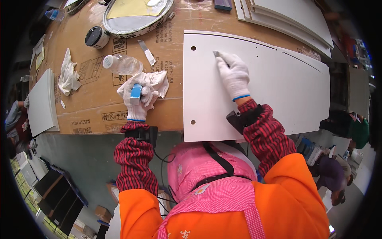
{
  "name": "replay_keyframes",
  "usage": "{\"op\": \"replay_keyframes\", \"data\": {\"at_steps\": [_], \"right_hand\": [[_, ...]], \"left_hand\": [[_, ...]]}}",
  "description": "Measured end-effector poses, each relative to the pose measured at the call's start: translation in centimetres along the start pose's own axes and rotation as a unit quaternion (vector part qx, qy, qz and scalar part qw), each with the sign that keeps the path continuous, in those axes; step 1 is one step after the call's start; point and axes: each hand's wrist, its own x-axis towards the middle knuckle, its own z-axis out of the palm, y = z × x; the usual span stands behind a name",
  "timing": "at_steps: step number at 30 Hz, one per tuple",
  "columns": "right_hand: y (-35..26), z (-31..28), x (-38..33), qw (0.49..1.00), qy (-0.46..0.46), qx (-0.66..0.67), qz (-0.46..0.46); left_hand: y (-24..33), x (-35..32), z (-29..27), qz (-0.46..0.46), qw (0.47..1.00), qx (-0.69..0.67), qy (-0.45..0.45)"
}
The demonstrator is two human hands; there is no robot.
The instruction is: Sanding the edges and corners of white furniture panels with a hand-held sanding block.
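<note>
My left hand [128, 93], in a white knit glove, is closed around a small blue block [136, 91] with a pale end, perhaps a sanding block. A crumpled white rag [160, 83] is bunched in the same hand, above the cardboard. On the right, a large white panel [274, 91] lies flat, with two round holes near its left edge and a dark groove along its far side. My gloved right hand [234, 75] rests over this panel, fingers closed on a small tool with a grey tip [216, 53], whose kind is mostly hidden. The tip is at the panel's upper left.
Cardboard [91, 107] covers the table. Beyond my left hand are a clear bottle [124, 65], a putty knife [147, 52], a dark-lidded tub [96, 37] and a round tray [137, 22]. Another rag [68, 73] lies left. White panels [292, 20] are stacked far right; people work at both sides.
</note>
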Motion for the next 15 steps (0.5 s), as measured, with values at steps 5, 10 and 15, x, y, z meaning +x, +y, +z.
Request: {"op": "replay_keyframes", "data": {"at_steps": [5,10,15], "right_hand": [[-3.1,2.7,-4.4,0.812,-0.421,-0.095,-0.392],[-0.8,0.4,0.1,0.999,-0.04,-0.002,-0.023],[0.1,-0.5,-4.0,0.897,-0.242,-0.247,-0.274]], "left_hand": [[0.2,-0.1,0.5,0.019,1.0,0.024,0.006],[0.2,-0.4,0.0,0.013,0.987,0.121,0.101],[-1.0,0.1,1.1,0.035,0.984,0.072,0.158]]}}
